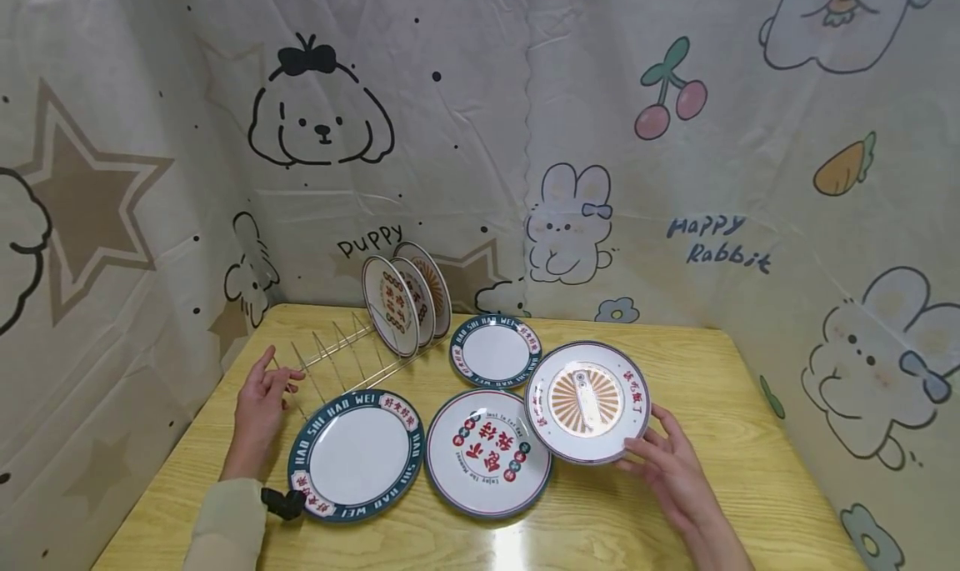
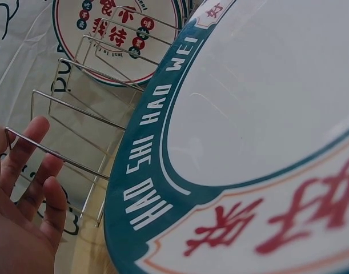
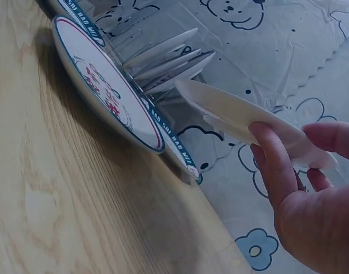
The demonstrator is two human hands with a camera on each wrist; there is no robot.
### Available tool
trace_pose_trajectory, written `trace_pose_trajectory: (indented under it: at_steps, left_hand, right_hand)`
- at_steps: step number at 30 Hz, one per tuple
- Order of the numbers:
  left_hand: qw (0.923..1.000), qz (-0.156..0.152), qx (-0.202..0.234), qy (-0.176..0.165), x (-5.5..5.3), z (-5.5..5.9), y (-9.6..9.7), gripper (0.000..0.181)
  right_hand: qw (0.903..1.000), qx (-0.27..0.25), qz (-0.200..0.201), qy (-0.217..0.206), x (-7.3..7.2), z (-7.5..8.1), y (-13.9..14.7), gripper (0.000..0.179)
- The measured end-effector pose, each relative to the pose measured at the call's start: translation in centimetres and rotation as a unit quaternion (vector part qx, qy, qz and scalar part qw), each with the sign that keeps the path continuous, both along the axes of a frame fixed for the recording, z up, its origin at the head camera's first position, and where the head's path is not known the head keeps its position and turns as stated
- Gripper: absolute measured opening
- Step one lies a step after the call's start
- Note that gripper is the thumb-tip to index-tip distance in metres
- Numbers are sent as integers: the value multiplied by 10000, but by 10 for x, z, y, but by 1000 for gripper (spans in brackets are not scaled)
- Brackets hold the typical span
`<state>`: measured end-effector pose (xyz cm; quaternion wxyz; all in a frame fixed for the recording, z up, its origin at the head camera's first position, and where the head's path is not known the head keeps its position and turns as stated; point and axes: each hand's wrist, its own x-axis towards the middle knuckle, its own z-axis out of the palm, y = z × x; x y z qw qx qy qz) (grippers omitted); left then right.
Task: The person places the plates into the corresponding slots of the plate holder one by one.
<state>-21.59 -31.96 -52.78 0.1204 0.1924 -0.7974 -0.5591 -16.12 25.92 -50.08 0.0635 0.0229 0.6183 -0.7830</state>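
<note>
My right hand [image 1: 675, 467] pinches the rim of a white plate [image 1: 615, 375] with an orange sunburst at its centre. In the right wrist view this plate [image 3: 237, 114] appears nearly edge-on, raised off the table. At the near end of a gold wire plate rack [image 1: 360, 379] is my left hand [image 1: 262, 396], fingers loosely bent and spread. The left wrist view has that hand [image 2: 31, 194] right at the rack's end wire [image 2: 57, 154]. Three plates stand upright in the rack's far end, the front plate [image 1: 390, 304] bearing a red and dark print.
Before the rack lies a large green-rimmed plate [image 1: 360, 454]. Beside it is a white plate with red lettering [image 1: 487, 454], partly overlapped by the held plate in the head view. A smaller green-rimmed plate [image 1: 495, 350] lies behind. Printed cloth [image 1: 465, 137] surrounds the wooden table [image 1: 720, 388].
</note>
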Motion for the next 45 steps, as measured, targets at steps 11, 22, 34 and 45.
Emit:
trace_pose_trajectory:
  at_steps: [11, 22, 34, 45]
  left_hand:
    - [9999, 109, 58, 24, 0, 1, 1, 60]
    - [10000, 89, 14, 41, 0, 1, 0, 62]
    - [9999, 52, 14, 104, 0, -3, -1, 61]
    - [9999, 73, -89, 48, -1, -3, 2, 62]
  right_hand:
    - [9988, 92, 420, 244, -10, 3, -35, 77]
    - [9951, 73, 905, 398, -28, 4, -81, 87]
    - [9892, 301, 1287, 637, -44, 14, -128, 87]
    - [9774, 252, 1739, 1175, -53, 20, -161, 86]
